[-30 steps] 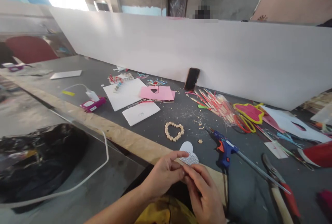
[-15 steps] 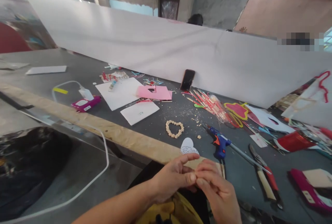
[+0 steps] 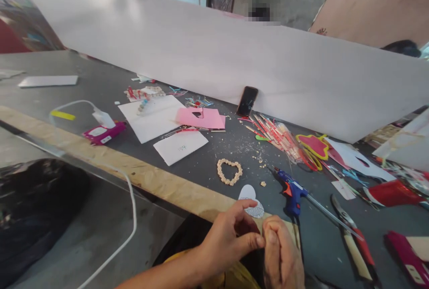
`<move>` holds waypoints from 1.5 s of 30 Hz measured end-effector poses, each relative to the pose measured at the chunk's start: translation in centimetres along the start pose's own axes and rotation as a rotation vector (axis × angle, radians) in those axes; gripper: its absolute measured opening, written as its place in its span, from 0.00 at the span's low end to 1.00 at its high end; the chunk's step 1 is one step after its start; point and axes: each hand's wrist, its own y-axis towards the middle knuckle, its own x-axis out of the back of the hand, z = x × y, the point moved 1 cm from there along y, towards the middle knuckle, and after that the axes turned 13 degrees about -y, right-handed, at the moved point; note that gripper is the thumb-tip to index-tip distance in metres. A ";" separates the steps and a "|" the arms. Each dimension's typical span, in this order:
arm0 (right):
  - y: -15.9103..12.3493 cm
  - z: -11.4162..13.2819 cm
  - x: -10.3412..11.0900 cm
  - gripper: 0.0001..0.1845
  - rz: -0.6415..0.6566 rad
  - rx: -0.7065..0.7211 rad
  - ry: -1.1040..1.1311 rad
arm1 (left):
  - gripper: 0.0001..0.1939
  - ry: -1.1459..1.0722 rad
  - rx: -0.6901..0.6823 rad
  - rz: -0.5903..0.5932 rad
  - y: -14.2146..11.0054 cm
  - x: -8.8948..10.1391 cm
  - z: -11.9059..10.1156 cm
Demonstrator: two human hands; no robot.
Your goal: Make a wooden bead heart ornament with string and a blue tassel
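At the near edge of the tabletop (image 3: 197, 175): a white paper heart (image 3: 247, 192) with a drawn pattern lies partly behind the left forefinger; whether they touch I cannot tell.
Left hand (image 3: 236, 231): half open, thumb and forefinger apart, thumb tip beside the right hand; anything small held cannot be made out.
Right hand (image 3: 283, 253): fingers curled and bunched; what it holds, if anything, is hidden.
Bead heart (image 3: 229, 182): just beyond the paper heart, farther from the near edge.
Glue gun (image 3: 294, 194): blue, right of both hearts.
Shears (image 3: 352, 243): right of the glue gun.
Tabletop's far edge: a phone (image 3: 247, 101) leans against a white board (image 3: 201, 48).
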 end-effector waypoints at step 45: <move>6.5 -6.5 -3.5 0.21 0.365 0.131 -0.581 | 0.14 1.390 -0.419 -0.333 3.5 8.2 -4.3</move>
